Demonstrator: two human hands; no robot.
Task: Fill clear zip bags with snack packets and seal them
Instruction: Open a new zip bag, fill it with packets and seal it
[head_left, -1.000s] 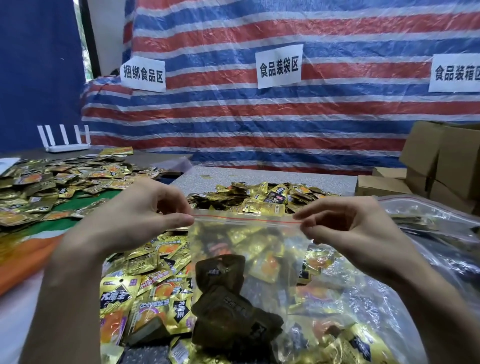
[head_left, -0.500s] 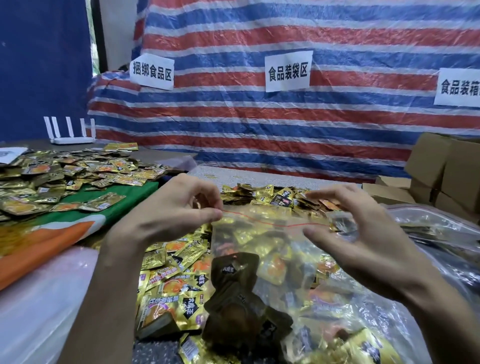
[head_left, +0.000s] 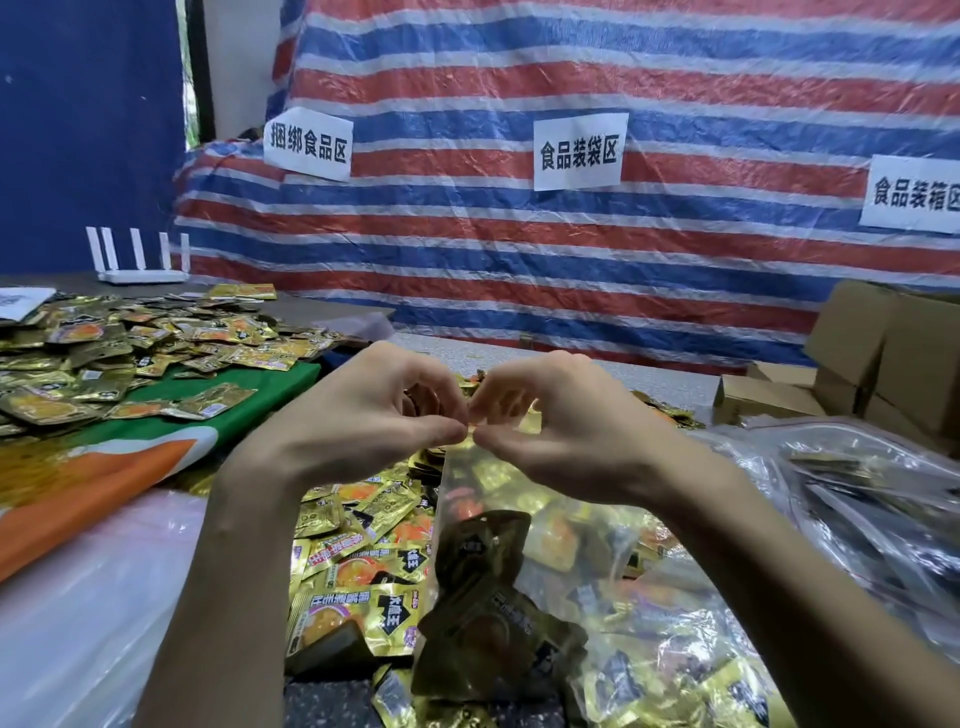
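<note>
Clear plastic: zip bag (head_left: 566, 540), centre of view, held upright over the worktop (head_left: 649, 376).
- Contents: dark-brown packets (head_left: 483, 587) at front, gold ones behind.
- Yr left hand (head_left: 363, 415): grip clamped, thumb + forefinger pinching the bag's top edge.
- Yr right hand (head_left: 571, 431): same pinch, just beside the left, fingertips almost touching. Can't tell whether the strip is sealed.
- Loose gold snack packets (head_left: 363, 566): 7 o'clock, under yr left forearm.
- Second packet pile (head_left: 130, 353): 10 o'clock, on green/orange cloth (head_left: 208, 431).
- Filled clear bags (head_left: 857, 493): 3 o'clock.
- Cardboard boxes (head_left: 883, 353): 2 o'clock.
- White router (head_left: 140, 260): 10 o'clock, far edge.
- Striped tarp (head_left: 571, 260): 12 o'clock, w/ paper signs (head_left: 579, 150).
</note>
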